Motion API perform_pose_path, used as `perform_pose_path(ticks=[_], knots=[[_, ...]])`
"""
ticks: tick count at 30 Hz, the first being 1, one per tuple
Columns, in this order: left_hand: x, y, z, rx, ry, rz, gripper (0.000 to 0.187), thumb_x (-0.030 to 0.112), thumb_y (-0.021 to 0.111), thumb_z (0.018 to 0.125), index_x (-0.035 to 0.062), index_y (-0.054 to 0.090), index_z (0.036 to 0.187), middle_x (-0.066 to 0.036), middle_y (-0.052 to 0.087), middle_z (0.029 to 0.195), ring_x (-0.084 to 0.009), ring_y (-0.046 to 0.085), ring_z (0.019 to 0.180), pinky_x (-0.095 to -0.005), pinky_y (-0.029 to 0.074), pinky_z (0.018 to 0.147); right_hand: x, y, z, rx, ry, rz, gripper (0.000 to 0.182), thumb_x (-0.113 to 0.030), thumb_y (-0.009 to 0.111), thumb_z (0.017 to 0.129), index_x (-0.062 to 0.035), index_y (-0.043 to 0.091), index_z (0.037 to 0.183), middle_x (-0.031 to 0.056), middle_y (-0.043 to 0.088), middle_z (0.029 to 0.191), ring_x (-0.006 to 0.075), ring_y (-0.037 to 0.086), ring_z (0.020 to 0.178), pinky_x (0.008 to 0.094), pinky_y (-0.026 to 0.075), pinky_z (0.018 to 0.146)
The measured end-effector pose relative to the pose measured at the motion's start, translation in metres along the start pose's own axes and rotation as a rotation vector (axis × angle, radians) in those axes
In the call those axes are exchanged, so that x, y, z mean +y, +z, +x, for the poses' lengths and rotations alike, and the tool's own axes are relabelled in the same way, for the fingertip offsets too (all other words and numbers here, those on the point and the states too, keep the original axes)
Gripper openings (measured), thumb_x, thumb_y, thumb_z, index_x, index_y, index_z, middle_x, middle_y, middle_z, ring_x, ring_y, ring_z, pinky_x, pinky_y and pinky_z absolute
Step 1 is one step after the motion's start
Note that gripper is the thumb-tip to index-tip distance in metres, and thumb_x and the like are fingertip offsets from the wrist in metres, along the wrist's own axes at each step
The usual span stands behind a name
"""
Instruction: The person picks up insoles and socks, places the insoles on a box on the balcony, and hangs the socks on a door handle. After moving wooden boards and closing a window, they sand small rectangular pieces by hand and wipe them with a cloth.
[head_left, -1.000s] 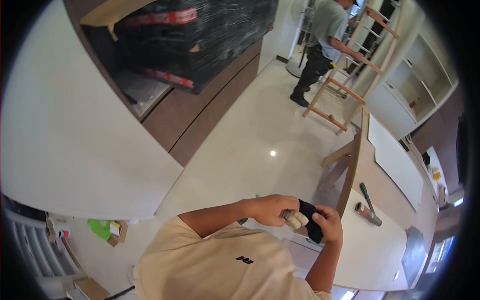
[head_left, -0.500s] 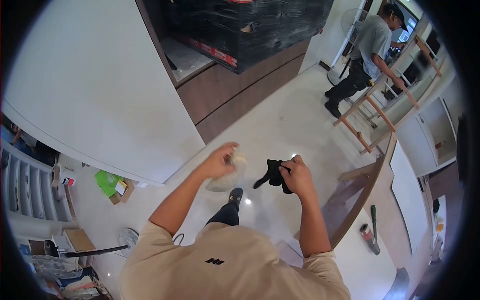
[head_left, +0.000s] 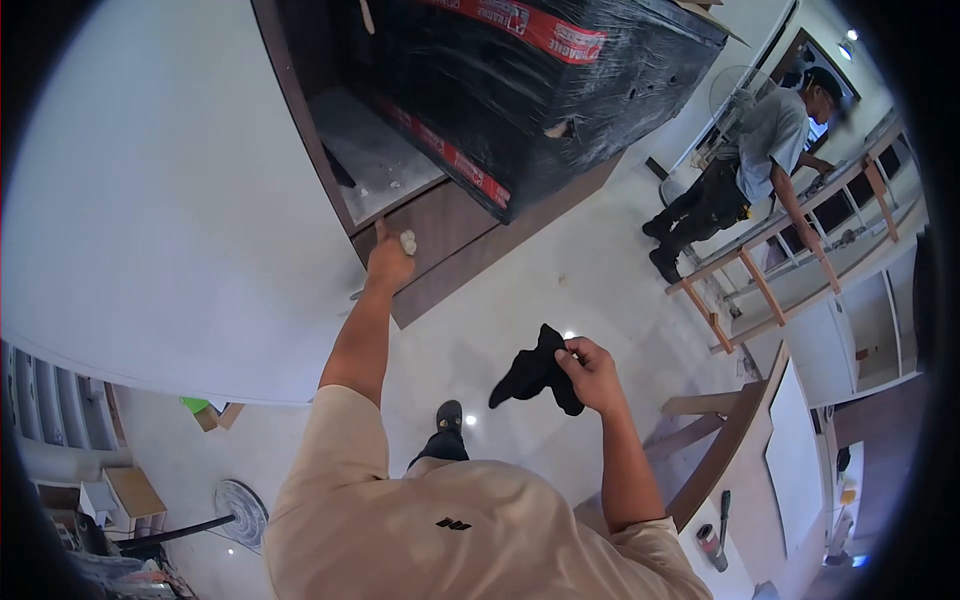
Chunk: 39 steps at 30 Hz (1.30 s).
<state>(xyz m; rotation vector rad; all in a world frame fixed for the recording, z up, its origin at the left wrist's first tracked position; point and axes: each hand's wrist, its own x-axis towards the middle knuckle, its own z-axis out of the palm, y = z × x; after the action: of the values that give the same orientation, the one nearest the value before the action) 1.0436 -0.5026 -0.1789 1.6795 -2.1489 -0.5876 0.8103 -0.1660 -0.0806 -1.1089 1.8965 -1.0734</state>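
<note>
My left hand reaches forward to the front edge of the low cabinet, its index finger extended along the edge. Its other fingers are curled round a pale, lumpy thing, mostly hidden by the hand; I cannot tell what it is. Above the floor, my right hand pinches a limp black cloth between thumb and fingers, and the cloth droops to the left. Beyond my left hand, a big bundle in black plastic wrap with red tape rests in the cabinet.
A large white panel fills the left side. At the right, a person holds a wooden frame. Nearer stands a curved wooden table with a green-handled tool. A fan stands at lower left.
My left hand has moved forward and left to the cabinet edge, with the pale thing in it. My right hand keeps the black cloth. The view has shifted, and the wrapped bundle appears larger.
</note>
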Motion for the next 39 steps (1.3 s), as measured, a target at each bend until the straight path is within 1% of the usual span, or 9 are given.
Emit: perform_pose_path(ticks=[3, 15, 20, 22, 24, 26, 31, 34, 39], knots=[[0.0, 0.001, 0.013, -0.001, -0.022, -0.001, 0.045, 0.009, 0.064, 0.076, -0.0001, 0.056, 0.119, -0.017, 0.026, 0.154, -0.0371, 0.057, 0.114, -0.0415, 0.047, 0.097, -0.012, -0.007, 0.019, -0.02, 0.053, 0.175, 0.017, -0.016, 0.065, 0.091, -0.0004, 0.064, 0.096, -0.002, 0.06, 0.077, 0.0064, 0.051, 0.07, 0.0237, 0.044, 0.065], [0.01, -0.005, 0.007, -0.01, -0.081, -0.005, 0.053, 0.015, 0.065, 0.075, -0.0012, 0.055, 0.124, -0.018, 0.029, 0.152, -0.0316, 0.05, 0.126, -0.0379, 0.043, 0.102, -0.005, -0.041, 0.078, -0.182, -0.05, 0.175, 0.016, -0.015, 0.065, 0.089, -0.0001, 0.063, 0.094, -0.0019, 0.06, 0.077, 0.0053, 0.05, 0.067, 0.0226, 0.042, 0.063], [0.015, -0.014, -0.001, -0.03, -0.061, 0.079, 0.069, 0.027, 0.067, 0.074, -0.0027, 0.049, 0.132, -0.022, 0.034, 0.149, -0.0328, 0.044, 0.131, -0.0376, 0.039, 0.107, -0.014, -0.051, 0.088, -0.211, -0.184, 0.022, 0.02, -0.017, 0.066, 0.088, 0.0015, 0.064, 0.096, 0.0044, 0.065, 0.08, 0.0115, 0.058, 0.074, 0.0272, 0.048, 0.069], [-0.033, 0.026, 0.012, 0.163, 0.082, -0.118, 0.07, 0.038, 0.067, 0.074, -0.0015, 0.052, 0.13, -0.026, 0.038, 0.145, -0.039, 0.041, 0.131, -0.0416, 0.034, 0.11, -0.008, -0.053, 0.088, -0.189, -0.171, 0.092, 0.024, -0.019, 0.066, 0.088, 0.003, 0.064, 0.098, 0.0105, 0.067, 0.086, 0.0169, 0.062, 0.081, 0.0309, 0.05, 0.075], [-0.034, 0.015, 0.019, -0.032, 0.388, 0.085, 0.064, 0.021, 0.065, 0.073, 0.0031, 0.051, 0.132, -0.027, 0.04, 0.143, -0.0412, 0.036, 0.133, -0.0423, 0.027, 0.114, -0.021, -0.059, 0.085, -0.181, -0.2, 0.038, 0.028, -0.022, 0.065, 0.088, 0.003, 0.065, 0.101, 0.0146, 0.067, 0.09, 0.0215, 0.064, 0.085, 0.0322, 0.05, 0.079], [-0.014, 0.012, 0.006, 0.073, 0.229, -0.045, 0.051, 0.009, 0.061, 0.07, -0.0024, 0.06, 0.12, -0.028, 0.035, 0.146, -0.0398, 0.029, 0.137, -0.0418, 0.027, 0.115, -0.015, -0.059, 0.093, -0.169, -0.235, -0.015, 0.027, -0.023, 0.064, 0.088, 0.0012, 0.065, 0.102, 0.0127, 0.068, 0.09, 0.0216, 0.063, 0.085, 0.0315, 0.049, 0.079], [0.0, 0.006, -0.012, -0.021, 0.14, 0.002, 0.051, 0.011, 0.063, 0.07, -0.0193, 0.055, 0.11, -0.033, 0.03, 0.146, -0.0395, 0.024, 0.141, -0.0387, 0.025, 0.116, -0.004, -0.05, 0.104, -0.149, -0.22, 0.148, 0.023, -0.019, 0.064, 0.089, 0.0004, 0.064, 0.102, 0.0085, 0.065, 0.084, 0.0168, 0.059, 0.078, 0.0302, 0.047, 0.074], [0.001, 0.003, -0.018, -0.044, 0.145, -0.02, 0.054, 0.012, 0.063, 0.07, -0.0178, 0.053, 0.114, -0.029, 0.028, 0.149, -0.0389, 0.028, 0.139, -0.0372, 0.028, 0.114, -0.005, -0.041, 0.108, -0.154, -0.174, 0.259, 0.02, -0.015, 0.062, 0.089, -0.0005, 0.064, 0.102, 0.0073, 0.064, 0.082, 0.0151, 0.058, 0.077, 0.0299, 0.047, 0.074], [0.015, 0.004, -0.046, -0.109, 0.15, 0.039, 0.053, 0.013, 0.064, 0.072, -0.0094, 0.055, 0.119, -0.024, 0.022, 0.154, -0.0348, 0.043, 0.131, -0.0376, 0.037, 0.107, -0.008, -0.016, 0.127, -0.154, -0.116, 0.084, 0.017, -0.011, 0.057, 0.09, -0.0022, 0.066, 0.101, 0.0088, 0.065, 0.084, 0.0171, 0.06, 0.079, 0.03, 0.048, 0.076]])
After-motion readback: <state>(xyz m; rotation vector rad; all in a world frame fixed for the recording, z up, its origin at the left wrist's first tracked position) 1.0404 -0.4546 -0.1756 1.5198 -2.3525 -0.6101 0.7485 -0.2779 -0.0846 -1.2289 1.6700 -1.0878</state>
